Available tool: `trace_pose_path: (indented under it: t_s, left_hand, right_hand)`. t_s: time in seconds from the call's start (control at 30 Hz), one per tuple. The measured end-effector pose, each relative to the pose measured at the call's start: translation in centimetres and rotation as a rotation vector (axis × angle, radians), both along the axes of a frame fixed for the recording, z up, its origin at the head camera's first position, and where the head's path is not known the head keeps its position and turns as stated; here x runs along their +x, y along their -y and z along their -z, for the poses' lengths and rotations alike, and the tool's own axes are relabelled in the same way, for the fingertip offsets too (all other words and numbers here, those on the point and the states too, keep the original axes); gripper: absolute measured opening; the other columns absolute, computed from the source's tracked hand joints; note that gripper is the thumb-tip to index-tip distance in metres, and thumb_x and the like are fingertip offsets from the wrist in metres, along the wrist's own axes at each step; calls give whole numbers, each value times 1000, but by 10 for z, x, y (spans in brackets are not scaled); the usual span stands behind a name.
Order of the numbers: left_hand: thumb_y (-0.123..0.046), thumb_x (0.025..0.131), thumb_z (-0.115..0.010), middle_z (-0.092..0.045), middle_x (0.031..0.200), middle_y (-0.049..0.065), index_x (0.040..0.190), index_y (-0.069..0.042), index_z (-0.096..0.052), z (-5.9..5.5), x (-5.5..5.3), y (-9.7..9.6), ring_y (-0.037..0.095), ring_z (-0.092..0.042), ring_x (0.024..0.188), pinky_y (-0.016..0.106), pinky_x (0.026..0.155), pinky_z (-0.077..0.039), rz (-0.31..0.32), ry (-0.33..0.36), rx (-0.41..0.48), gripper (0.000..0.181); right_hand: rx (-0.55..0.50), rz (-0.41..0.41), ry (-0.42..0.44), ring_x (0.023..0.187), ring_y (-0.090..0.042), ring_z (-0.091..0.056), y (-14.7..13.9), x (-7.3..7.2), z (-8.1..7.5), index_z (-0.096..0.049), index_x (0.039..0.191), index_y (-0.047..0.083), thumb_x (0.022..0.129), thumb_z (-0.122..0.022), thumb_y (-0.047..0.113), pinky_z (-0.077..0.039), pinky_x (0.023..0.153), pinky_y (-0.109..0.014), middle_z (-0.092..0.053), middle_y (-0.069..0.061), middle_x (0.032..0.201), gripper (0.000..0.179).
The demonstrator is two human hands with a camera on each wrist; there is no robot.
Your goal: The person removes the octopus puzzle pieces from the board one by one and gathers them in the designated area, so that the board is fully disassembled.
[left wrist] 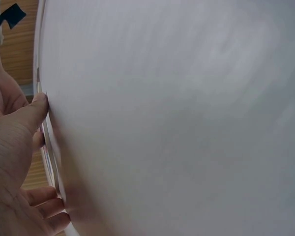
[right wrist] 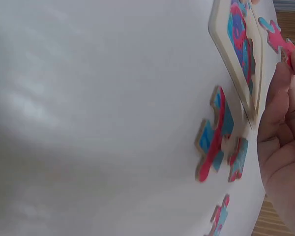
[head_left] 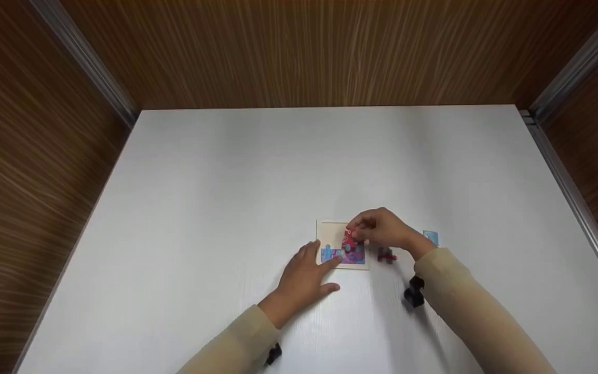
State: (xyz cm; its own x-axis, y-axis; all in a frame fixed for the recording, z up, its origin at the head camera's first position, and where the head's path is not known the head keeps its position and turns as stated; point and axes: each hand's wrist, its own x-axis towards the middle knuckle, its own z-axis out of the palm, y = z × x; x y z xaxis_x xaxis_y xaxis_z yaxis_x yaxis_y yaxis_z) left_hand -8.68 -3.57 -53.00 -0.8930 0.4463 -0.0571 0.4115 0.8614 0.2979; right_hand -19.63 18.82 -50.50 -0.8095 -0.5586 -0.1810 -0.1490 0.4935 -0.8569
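Note:
A shallow wooden puzzle tray (head_left: 343,267) lies on the table, its near part filled with blue and purple pieces. My left hand (head_left: 303,275) rests at its left and near edges, fingers spread and fairly straight; in the left wrist view the hand (left wrist: 12,147) lies along the tray's edge. Over the tray, my right hand (head_left: 386,228) pinches a red jigsaw piece (head_left: 349,239) between thumb and fingers. That piece (right wrist: 274,37), red with some light blue, is held tilted above the tray in the right wrist view.
Right of the tray lie loose jigsaw pieces: a red and blue one (right wrist: 216,135), a smaller one (right wrist: 239,160) close by, and another (right wrist: 219,216) farther off. A light blue piece (head_left: 431,237) shows beside the right wrist. Wood-grain panels (head_left: 299,52) border the white table.

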Motion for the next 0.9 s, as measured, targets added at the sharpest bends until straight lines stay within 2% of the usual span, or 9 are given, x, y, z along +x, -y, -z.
trace_pose_path:
  t_s: [0.17, 0.47, 0.7, 0.9]
  left_hand:
    - [-51, 86, -64, -31, 147, 20, 141, -33, -48, 2, 0, 1, 35, -30, 135, 46, 105, -33, -3, 11, 5, 60]
    - [-50, 86, -65, -33, 146, 22, 140, -31, -49, 2, 0, 0, 36, -32, 134, 47, 104, -34, 0, -1, -1, 60]
    - [-50, 86, -65, -32, 147, 21, 140, -31, -50, 1, 1, -1, 35, -30, 136, 47, 105, -33, -11, 11, -3, 60]
    - [-50, 86, -65, -32, 147, 21, 140, -31, -50, 1, 1, 0, 36, -30, 135, 47, 105, -33, -17, 14, 4, 60]
  right_hand:
    - [-12, -8, 30, 77, -16, -58, -13, -1, -3, -72, 103, 6, 89, -68, 13, -50, 66, -28, -69, -4, 92, 16]
    - [-20, -22, 62, 75, -16, -59, -38, -2, -2, -71, 105, 1, 90, -67, 11, -52, 69, -28, -70, -8, 93, 19]
    - [4, -32, 72, 81, -14, -63, -54, -1, -3, -70, 105, 0, 89, -67, 11, -51, 70, -24, -70, -10, 98, 19]
    - [16, -38, 97, 75, -13, -58, -65, 1, -7, -70, 105, -1, 89, -67, 9, -52, 67, -28, -69, -10, 93, 19]
